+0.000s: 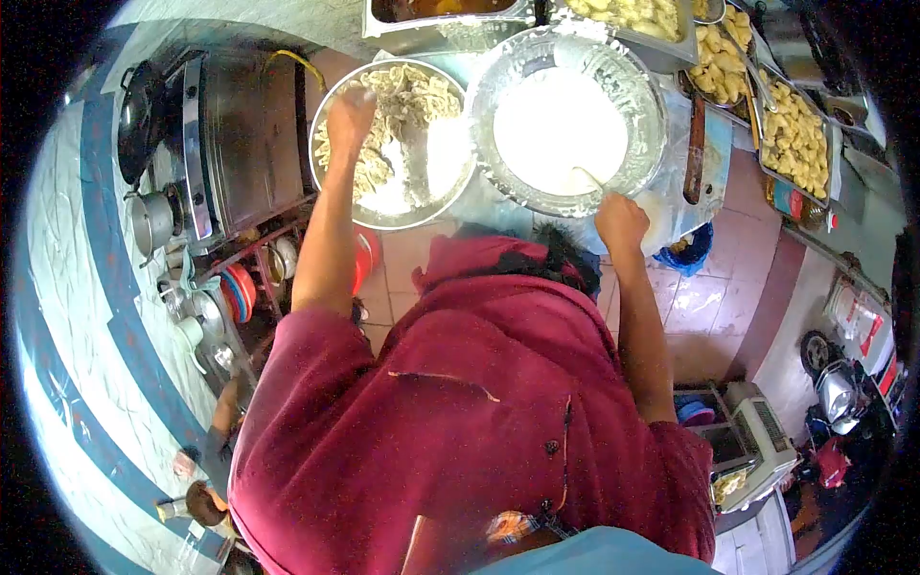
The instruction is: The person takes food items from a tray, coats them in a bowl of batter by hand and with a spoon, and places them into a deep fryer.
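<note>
My left hand (351, 119) is over the left side of a wide metal bowl (321, 168), its fingers curled closed. Whatever they hold, if anything, is hidden by glare and blur. Pale floured strips (422, 94) lie in that bowl, along with white powder that shows very bright. At the front rim of a large batter-smeared basin (489, 158), my right hand (623, 224) is closed around a thin-handled utensil (587, 176). The utensil's far end is sunk in white batter (561, 129), so its kind cannot be seen. Bowl and basin stand side by side.
Metal trays of pale yellow pieces (793, 134) stand at the right. A dark flat-bladed tool (696, 153) lies beside the basin. Behind stands a steel container (446, 38). A blue-lined bin (688, 251) is below. Another person (213, 479) is at lower left.
</note>
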{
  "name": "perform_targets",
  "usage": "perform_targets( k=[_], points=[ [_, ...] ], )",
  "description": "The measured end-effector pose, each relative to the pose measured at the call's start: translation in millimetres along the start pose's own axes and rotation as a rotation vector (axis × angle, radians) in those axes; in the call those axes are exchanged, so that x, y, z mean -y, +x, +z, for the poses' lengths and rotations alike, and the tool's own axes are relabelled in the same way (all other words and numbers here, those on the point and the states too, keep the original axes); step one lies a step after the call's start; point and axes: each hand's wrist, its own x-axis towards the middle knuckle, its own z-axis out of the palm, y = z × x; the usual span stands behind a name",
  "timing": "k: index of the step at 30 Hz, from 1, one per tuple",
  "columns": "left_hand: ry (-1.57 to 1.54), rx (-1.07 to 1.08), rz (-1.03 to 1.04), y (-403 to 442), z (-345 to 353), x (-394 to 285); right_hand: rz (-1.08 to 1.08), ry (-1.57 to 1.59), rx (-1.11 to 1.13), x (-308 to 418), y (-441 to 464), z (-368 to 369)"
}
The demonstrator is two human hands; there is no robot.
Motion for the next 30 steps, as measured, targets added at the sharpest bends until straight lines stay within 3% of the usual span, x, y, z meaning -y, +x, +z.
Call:
perform_targets(
  k=[3, 7, 10, 13, 14, 15, 18, 22, 26, 29, 30],
  points=[
    [0.151, 0.255, -0.059, -51, 15, 44, -0.021, -0.056, 0.135, 9, 16, -1],
    [0.399, 0.361, -0.137, -78, 35, 56, 0.007, -0.056, 0.203, 26, 26, -10],
    [0.457, 0.449, -0.060, -85, 43, 65, -0.052, -0.030, -0.011, 26, 23, -7],
    [0.396, 0.297, 0.003, -94, 44, 59, -0.039, -0.039, -0.060, 13, 21, -13],
    [0.409, 0.335, -0.050, -96, 40, 52, -0.009, -0.046, -0.134, 6, 20, -12],
    [0.468, 0.420, -0.136, -94, 38, 43, 0.024, -0.042, -0.155, 0, 20, -16],
    [0.482, 0.499, -0.053, -100, 59, 67, 0.135, -0.040, -0.177, -11, 22, -34],
    [0.595, 0.560, 0.092, -112, 63, 55, 0.219, 0.003, -0.142, -16, 47, 7],
    [0.580, 0.574, -0.021, -107, 70, 50, -0.117, 0.037, -0.142, 25, 40, 26],
    [0.149, 0.408, 0.035, -104, 84, 94, -0.215, 0.041, -0.139, 27, 28, 25],
    [0.040, 0.452, -0.132, -101, 62, 64, -0.234, 0.045, -0.149, 25, 25, 22]
  ],
)
